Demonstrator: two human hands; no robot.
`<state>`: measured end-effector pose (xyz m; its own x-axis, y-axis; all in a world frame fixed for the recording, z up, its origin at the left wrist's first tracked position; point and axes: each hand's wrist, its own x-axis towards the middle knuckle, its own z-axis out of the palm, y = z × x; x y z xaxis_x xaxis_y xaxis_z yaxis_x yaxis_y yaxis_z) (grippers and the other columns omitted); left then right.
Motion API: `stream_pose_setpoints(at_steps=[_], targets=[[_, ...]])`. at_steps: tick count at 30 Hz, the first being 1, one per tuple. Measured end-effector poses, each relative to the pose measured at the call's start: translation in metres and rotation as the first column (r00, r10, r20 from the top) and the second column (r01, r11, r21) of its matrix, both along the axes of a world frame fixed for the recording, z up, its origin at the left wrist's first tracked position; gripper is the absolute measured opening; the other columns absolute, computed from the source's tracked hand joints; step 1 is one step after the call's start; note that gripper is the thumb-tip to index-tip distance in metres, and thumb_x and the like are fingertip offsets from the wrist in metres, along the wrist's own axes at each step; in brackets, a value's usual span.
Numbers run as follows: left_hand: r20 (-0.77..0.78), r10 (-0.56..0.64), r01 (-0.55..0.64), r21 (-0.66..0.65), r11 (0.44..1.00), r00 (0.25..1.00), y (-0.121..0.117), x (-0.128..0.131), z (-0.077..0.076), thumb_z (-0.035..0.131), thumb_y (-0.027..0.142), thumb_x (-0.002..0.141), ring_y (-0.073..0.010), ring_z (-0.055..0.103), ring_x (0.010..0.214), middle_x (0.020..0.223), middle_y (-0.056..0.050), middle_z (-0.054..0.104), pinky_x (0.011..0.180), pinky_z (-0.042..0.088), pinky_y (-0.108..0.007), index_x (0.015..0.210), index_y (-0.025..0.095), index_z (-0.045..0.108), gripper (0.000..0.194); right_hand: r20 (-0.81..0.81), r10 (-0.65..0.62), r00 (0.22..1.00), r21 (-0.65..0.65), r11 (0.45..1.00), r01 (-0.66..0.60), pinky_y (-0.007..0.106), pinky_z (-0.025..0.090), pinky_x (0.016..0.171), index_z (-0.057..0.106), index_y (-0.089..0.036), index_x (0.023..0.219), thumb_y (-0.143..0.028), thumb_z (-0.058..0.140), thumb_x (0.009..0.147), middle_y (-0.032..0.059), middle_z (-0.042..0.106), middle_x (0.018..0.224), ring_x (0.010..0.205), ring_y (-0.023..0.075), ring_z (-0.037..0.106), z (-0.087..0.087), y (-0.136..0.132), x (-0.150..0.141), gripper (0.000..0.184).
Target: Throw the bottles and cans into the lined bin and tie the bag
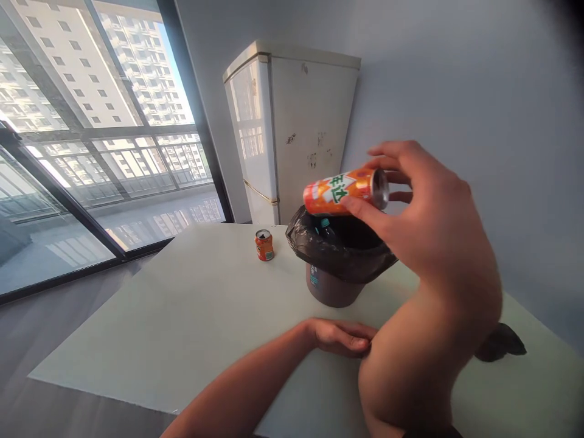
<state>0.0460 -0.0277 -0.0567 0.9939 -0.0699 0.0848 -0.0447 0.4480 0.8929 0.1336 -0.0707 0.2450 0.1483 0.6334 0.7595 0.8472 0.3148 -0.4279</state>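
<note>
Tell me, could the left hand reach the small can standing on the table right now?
Probably yes. The small can stands beyond the left hand, to the left of the lined bin. Swinging round the bin's left side, the hand seems to have a free way across the table.

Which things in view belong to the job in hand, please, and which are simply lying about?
Job, apparently: right hand; held orange can; lined bin; possibly the standing can.
Lying about or merely nearby: dark crumpled item; refrigerator.
</note>
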Motion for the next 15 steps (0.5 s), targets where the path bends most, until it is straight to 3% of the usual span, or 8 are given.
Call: stream_pose_setpoints(at_steps=[3,6,15], targets=[[-0.02,0.01,-0.01,0.001,1.0,1.0,0.002,0.001,-0.004,0.071,0.058,0.073,-0.0452,0.048,0.144,0.136,-0.022,0.065,0.118,0.035,-0.055,0.133,0.004,0.065,0.081,0.015,-0.111,0.994,-0.11,0.988,0.112,0.043,0.057,0.082,0.066,-0.03,0.127,-0.039,0.076,0.082,0.0062,0.073,0.109,0.096,0.0287,0.069,-0.008,0.009,0.021,0.047],[-0.034,0.008,-0.008,-0.021,1.0,0.999,0.003,0.0,-0.003,0.066,0.055,0.079,-0.0429,0.045,0.148,0.138,-0.021,0.064,0.119,0.035,-0.055,0.13,0.006,0.067,0.071,0.071,-0.144,0.987,-0.249,0.956,0.157,0.039,0.053,0.073,0.072,-0.029,0.118,-0.042,0.078,0.079,0.0066,0.073,0.096,0.086,0.0275,0.067,-0.019,0.025,0.029,0.042],[0.029,0.03,-0.026,-0.135,0.99,0.999,0.005,0.001,-0.008,0.069,0.059,0.078,-0.0417,0.052,0.142,0.145,-0.018,0.062,0.117,0.036,-0.051,0.138,0.01,0.066,0.077,0.18,-0.006,0.984,-0.554,0.826,0.106,0.031,0.048,0.065,0.074,-0.03,0.12,-0.035,0.077,0.078,0.0053,0.078,0.103,0.078,0.0216,0.069,-0.034,0.063,0.026,0.043]])
